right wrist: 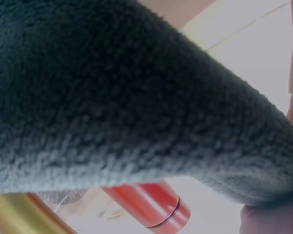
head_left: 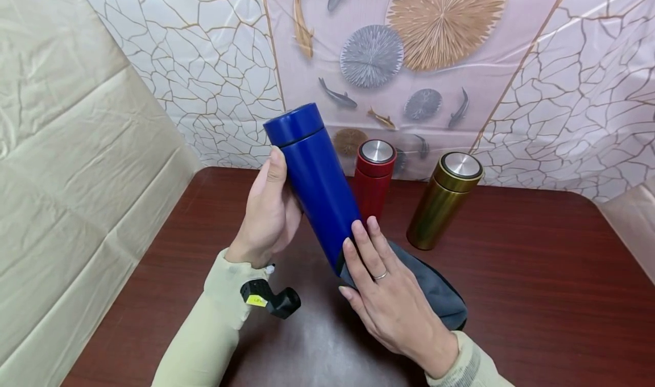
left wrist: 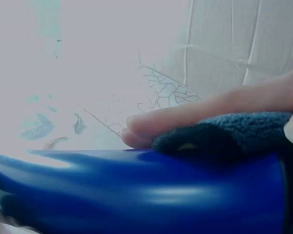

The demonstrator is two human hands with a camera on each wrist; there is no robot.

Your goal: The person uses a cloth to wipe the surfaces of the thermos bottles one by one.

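Observation:
My left hand grips a blue flask near its lid, the thumb along its side and the other fingers mostly hidden behind. The flask is held up over the table, tilted with its lid to the upper left. Around its lower end my right hand holds a dark grey cloth against the surface, its fingers lying along the flask. In the left wrist view the cloth looks fluffy and lies between the fingers and the blue wall. Loose cloth hangs out past the right hand. The flask's base is hidden.
Behind the blue flask stands a red flask with a silver lid top. To its right is a gold-green flask. Both are on a dark red-brown table, with a patterned curtain at the back.

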